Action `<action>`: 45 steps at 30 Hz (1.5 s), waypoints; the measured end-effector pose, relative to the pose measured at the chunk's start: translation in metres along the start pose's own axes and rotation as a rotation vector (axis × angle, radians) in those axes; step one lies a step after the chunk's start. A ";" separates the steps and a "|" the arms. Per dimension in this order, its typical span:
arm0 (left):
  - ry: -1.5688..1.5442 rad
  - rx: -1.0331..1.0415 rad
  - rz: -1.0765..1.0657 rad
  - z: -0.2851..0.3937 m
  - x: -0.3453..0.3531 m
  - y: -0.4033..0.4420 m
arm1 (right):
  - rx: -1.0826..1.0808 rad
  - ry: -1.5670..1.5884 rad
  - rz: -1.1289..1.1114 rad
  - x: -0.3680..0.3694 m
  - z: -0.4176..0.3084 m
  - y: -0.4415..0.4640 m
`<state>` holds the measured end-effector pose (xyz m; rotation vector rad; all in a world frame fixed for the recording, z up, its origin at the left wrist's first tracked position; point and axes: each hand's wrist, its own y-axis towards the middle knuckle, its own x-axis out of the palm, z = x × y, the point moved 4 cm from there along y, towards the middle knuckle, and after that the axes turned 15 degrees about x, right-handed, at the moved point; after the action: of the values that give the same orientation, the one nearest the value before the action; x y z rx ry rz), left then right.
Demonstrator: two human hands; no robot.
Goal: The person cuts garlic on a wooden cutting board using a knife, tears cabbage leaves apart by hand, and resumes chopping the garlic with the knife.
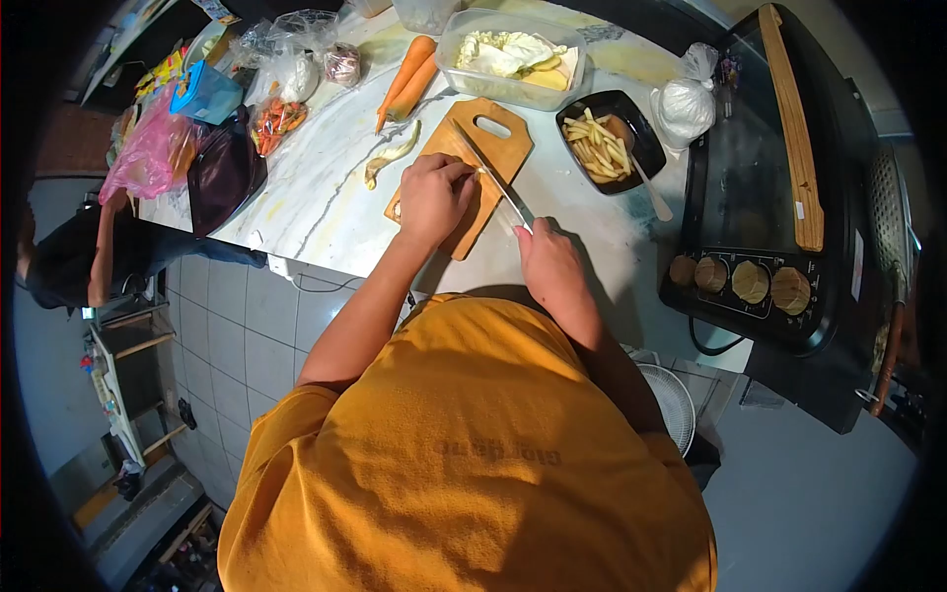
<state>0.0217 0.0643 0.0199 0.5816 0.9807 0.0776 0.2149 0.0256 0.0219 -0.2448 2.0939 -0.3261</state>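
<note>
My right hand is closed round the handle end of a knife, whose blade slants up and left over the wooden cutting board. On the board, my left hand has its fingers bent and drawn together beside the blade, over a small pale piece that they mostly hide. Another small pale bit lies at the board's left edge. Left of the board is a pale, curved peel-like scrap. Two carrots lie above that scrap.
A clear container of cabbage and a black bowl of cut strips with a spoon stand beyond the board. Bagged white stuff sits near a black oven at right. Bagged vegetables and a person's arm are at left.
</note>
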 end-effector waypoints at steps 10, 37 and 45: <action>-0.001 -0.028 -0.040 0.002 -0.002 0.001 | 0.028 -0.020 -0.028 -0.004 -0.008 -0.002; 0.042 -0.009 -0.013 0.006 -0.004 -0.003 | 0.062 -0.030 -0.009 -0.002 -0.004 0.008; 0.026 -0.015 -0.010 0.003 -0.003 -0.006 | 0.042 -0.033 -0.016 0.001 -0.008 0.006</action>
<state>0.0213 0.0571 0.0201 0.5635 1.0073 0.0836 0.2072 0.0318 0.0228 -0.2409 2.0516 -0.3725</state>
